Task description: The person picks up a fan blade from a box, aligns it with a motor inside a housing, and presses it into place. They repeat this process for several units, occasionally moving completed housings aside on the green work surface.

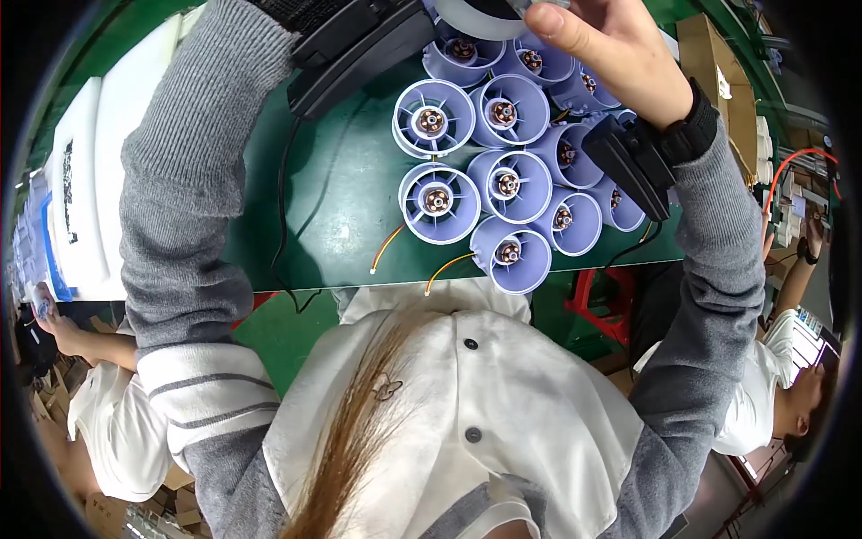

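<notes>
My right hand (624,49) reaches in over the far end of the table. Its thumb presses against the edge of a translucent grey ring (482,22) that looks like a roll of tape; the other fingers are partly cut off by the upper edge. My left hand lies beyond the picture; only its grey sleeve and a black wrist device (364,54) show. Below the ring stand several lavender round fan housings (437,203), set close together. Each has spokes and a copper-wound motor core in its middle. Thin coloured wires (388,249) trail from some of them.
The green tabletop (346,216) carries a black cable (284,198) on its left. White foam slabs (85,180) stand at far left, a cardboard box (705,63) at far right. Red stools (603,304) are below the table's near edge. Other people sit on both sides.
</notes>
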Tool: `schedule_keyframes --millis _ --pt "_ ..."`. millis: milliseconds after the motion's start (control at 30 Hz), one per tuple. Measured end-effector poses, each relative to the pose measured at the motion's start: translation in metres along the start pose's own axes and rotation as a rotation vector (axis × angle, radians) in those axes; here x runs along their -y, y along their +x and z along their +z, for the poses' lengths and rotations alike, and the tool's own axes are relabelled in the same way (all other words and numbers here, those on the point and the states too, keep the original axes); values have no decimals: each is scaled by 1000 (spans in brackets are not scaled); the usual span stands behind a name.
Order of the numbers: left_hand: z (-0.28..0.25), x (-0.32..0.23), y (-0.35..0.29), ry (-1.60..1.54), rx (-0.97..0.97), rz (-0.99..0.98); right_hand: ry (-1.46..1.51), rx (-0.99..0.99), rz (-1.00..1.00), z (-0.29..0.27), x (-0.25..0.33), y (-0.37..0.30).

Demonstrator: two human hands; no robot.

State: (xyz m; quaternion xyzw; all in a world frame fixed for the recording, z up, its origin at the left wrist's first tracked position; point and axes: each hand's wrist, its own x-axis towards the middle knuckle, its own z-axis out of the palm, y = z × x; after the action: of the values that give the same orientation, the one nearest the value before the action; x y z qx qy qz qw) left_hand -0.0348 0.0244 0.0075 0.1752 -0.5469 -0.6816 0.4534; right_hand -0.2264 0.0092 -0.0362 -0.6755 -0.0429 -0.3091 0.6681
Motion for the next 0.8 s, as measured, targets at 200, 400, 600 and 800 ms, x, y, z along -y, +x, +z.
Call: schedule_keyframes --millis 200,400,600,800 --pt "-14 11 7 372 53 223 -168 -295 442 21 25 7" --pt "-11 12 8 385 47 236 -33 -55 108 -1 6 -4" --pt "-12 10 2 403 29 219 -54 -13 27 1 0 1" --pt "-7 13 4 395 42 238 8 -7 42 -6 -6 -7"
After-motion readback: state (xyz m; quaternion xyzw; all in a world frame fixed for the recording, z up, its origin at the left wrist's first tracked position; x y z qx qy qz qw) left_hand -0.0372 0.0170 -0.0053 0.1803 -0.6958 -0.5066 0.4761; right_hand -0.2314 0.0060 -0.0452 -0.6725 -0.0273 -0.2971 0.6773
